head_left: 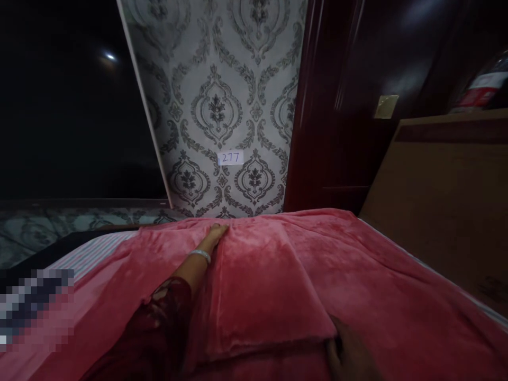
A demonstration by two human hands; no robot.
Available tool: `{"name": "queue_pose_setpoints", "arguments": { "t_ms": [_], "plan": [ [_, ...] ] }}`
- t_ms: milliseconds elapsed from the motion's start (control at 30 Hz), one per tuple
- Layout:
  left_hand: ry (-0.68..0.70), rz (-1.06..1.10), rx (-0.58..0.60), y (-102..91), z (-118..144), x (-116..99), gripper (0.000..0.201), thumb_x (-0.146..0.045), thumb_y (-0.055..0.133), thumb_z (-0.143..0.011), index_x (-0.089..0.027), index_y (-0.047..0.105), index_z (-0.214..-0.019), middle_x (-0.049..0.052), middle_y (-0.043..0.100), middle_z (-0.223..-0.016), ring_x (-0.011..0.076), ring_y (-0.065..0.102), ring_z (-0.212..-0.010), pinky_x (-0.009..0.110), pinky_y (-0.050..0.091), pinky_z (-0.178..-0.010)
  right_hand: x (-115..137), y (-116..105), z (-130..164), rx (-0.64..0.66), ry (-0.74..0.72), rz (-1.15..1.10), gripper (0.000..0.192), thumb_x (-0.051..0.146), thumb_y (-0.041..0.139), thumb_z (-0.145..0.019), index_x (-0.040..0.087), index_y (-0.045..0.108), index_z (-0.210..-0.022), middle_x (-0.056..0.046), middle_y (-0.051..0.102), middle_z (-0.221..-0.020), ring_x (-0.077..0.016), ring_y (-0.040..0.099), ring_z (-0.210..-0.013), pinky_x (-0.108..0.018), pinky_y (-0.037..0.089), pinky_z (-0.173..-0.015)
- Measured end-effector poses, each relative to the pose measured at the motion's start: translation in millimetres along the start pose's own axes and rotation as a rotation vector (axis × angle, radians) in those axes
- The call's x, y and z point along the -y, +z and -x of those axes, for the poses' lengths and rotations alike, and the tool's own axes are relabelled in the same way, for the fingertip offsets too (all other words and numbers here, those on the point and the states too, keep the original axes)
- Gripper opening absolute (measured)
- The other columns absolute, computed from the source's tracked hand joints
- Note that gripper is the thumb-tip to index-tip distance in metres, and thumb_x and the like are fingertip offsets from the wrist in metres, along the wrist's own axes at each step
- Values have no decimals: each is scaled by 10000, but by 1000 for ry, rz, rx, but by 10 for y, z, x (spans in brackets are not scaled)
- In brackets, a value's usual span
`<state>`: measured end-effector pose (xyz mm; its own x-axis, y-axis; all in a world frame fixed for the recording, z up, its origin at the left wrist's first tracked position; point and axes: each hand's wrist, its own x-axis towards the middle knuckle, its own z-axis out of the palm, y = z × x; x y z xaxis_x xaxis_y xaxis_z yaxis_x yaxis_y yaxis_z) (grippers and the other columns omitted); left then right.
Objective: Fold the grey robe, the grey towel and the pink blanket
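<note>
A plush pink-red blanket (262,286) lies folded into a narrow, thick panel in the middle. Beneath and around it spreads more pink-red plush fabric; whether both are one piece I cannot tell. My left hand (216,234), with a light bracelet at the wrist, reaches to the panel's far left corner, its fingers closed at the edge. At the near right corner my right hand (351,346) has its thumb and fingers closed around the blanket's edge. Some of its fingers are hidden in shadow and fabric.
Striped cloth (99,251) shows under the plush fabric at the left. A large dark screen (79,106) stands at the far left, patterned wallpaper (218,106) behind. On the right are a dark red wooden panel (333,132) and a cardboard box (444,211) with a bottle (484,87) on top.
</note>
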<state>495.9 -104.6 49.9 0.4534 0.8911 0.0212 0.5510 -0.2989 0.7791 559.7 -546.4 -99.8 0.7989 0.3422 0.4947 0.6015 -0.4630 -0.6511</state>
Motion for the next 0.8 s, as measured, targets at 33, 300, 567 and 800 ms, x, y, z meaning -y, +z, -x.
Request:
{"name": "queue_pose_setpoints", "arguments": {
  "t_ms": [33,300,567,800],
  "plan": [
    [-36,-16,13,25,-43,11,329,-429,599,-948,-143,640,-1106,65,675,-1048,178,663,-894,372,572,-799,-20,-19,3,20,4,-17,386,417,407,-856,245,697,-1044,-105,741,-968,-300,697,-859,-430,558,-759],
    [-104,-91,44,95,-191,90,288,-408,612,-942,-136,653,-1028,49,688,-987,171,667,-873,365,564,-803,60,-399,-589,-64,-3,-177,503,511,480,-858,207,661,-1215,-118,721,-1095,-257,702,-862,-370,587,-693],
    [8,-137,-31,131,-336,116,326,-467,642,-827,-146,673,-778,200,738,-957,364,687,-1017,403,519,-818,1220,653,-2271,253,-344,-83,477,257,480,-904,186,602,-1360,-137,627,-1340,-266,568,-1246,-475,426,-1087],
    [12,-206,-107,258,-360,260,180,-318,558,-890,-169,635,-955,183,720,-1106,294,675,-1075,358,508,-870,1206,1466,-2418,499,-176,287,495,397,441,-1007,223,484,-1468,-152,407,-1553,-348,341,-1439,-634,308,-1096]
  ]
}}
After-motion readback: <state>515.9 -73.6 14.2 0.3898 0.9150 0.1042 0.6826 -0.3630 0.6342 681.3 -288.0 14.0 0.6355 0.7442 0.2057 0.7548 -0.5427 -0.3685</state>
